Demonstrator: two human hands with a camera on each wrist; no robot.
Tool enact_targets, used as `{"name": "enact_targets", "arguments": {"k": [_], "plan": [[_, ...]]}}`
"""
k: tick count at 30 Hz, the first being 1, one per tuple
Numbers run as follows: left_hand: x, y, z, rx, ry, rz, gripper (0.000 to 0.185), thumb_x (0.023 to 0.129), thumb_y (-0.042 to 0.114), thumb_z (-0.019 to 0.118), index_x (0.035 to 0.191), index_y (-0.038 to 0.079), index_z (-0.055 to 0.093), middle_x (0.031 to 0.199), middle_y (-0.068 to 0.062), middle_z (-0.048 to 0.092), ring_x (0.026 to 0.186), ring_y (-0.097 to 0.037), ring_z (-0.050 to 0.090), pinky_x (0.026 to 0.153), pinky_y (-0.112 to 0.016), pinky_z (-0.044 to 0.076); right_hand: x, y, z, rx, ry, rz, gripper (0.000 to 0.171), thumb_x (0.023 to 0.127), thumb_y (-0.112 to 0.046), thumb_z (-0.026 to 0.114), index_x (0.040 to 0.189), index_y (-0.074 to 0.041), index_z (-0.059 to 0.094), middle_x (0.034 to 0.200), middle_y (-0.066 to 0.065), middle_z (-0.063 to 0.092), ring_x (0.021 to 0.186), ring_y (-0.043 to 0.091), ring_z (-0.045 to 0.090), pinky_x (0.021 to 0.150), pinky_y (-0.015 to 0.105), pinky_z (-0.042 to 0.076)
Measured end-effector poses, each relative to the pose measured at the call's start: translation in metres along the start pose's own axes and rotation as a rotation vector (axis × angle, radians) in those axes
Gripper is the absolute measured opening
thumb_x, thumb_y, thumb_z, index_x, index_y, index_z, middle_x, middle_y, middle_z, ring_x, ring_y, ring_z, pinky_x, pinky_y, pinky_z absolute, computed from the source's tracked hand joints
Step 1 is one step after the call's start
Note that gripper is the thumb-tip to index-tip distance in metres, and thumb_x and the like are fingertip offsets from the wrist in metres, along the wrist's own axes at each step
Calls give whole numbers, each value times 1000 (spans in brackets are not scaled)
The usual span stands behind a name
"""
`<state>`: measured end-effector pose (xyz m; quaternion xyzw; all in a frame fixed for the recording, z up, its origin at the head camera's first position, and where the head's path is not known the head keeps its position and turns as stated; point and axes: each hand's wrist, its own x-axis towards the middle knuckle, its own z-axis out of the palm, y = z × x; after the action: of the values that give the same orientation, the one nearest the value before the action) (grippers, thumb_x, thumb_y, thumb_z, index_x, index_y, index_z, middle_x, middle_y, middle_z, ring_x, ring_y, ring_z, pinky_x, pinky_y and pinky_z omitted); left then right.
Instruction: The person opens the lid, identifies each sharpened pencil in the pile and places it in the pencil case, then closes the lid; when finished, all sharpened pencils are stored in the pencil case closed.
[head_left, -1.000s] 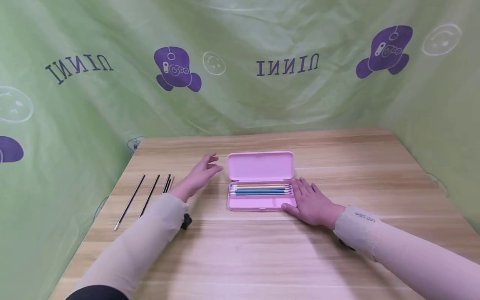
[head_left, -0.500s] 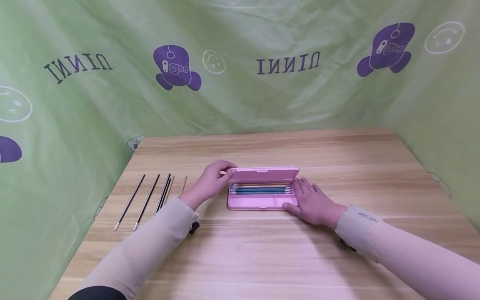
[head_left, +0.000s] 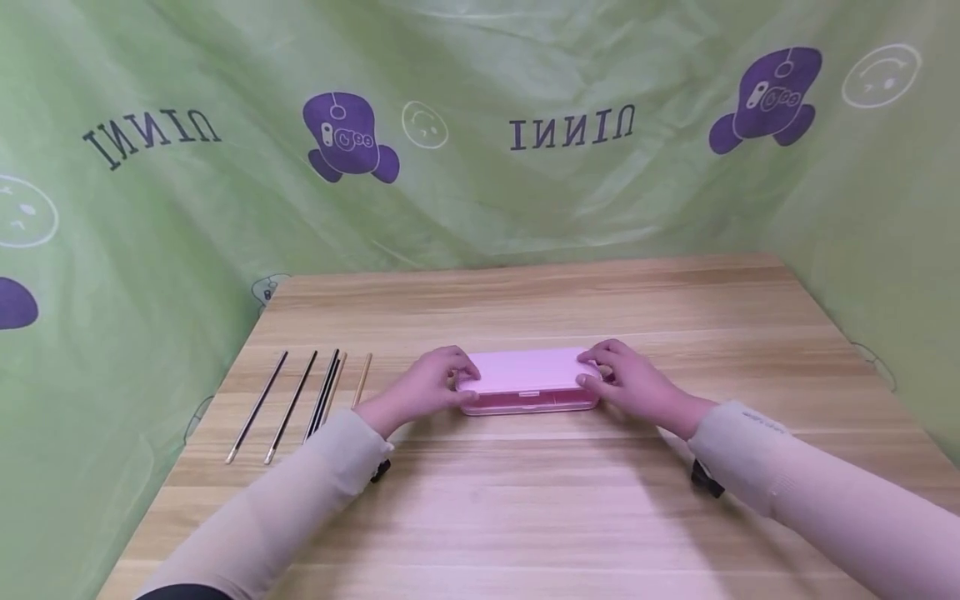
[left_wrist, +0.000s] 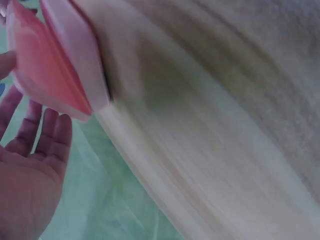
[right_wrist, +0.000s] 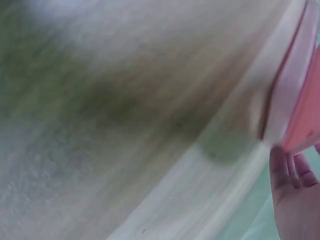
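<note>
A pink pencil case (head_left: 528,371) lies on the wooden table, its lid tilted down with a narrow gap along the front edge. My left hand (head_left: 427,387) holds the lid's left end, thumb by the front edge and fingers bent over the top. In the left wrist view, the lid (left_wrist: 42,55) stands apart from the base (left_wrist: 77,47), thumb on one side and fingers on the other. At the opposite end, my right hand (head_left: 633,385) grips the lid with bent thumb and forefinger. The lid hides the pencils inside.
Several loose pencils lie left of the case, including a dark pencil (head_left: 257,408), another dark pencil (head_left: 291,408) and a tan pencil (head_left: 362,379). A green printed curtain (head_left: 480,208) hangs behind and beside the table (head_left: 525,500).
My left hand has moved right to the case and swung the lid from upright down towards the base. My right hand has lifted off the table's surface onto the lid's right end.
</note>
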<state>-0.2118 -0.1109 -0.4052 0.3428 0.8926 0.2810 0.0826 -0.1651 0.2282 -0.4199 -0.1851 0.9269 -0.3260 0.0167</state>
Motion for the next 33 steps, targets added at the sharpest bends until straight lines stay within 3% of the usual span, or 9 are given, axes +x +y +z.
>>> {"name": "enact_targets", "arguments": {"k": [4,10,18,33], "plan": [[2,2,8,108,-70,25,29,87,13,82,113,4,75,117,-9,65,112,-29,57,102,-43,47,-1,2,5,-150,-41,-60,46,97,-34,74,128,0,68,135,24,56,122,43,55,106,59,45],[8,4,13,199,-68,43,28,88,9,81,114,3,75,120,-12,64,115,-31,57,106,-43,46,4,2,8,-233,-44,-111,45,95,-32,76,124,2,69,132,24,59,123,43,56,106,58,45],[13,3,10,217,-61,50,25,85,6,80,109,0,76,113,-11,64,110,-31,58,104,-43,47,10,1,7,-263,-63,-118,45,97,-31,74,126,3,68,132,25,59,122,44,57,107,58,44],[17,0,13,246,-32,7,23,90,9,79,111,1,76,117,-11,64,112,-30,58,105,-41,46,24,9,10,-264,-49,-162,47,96,-26,75,129,6,65,129,26,58,119,44,57,107,57,44]]}}
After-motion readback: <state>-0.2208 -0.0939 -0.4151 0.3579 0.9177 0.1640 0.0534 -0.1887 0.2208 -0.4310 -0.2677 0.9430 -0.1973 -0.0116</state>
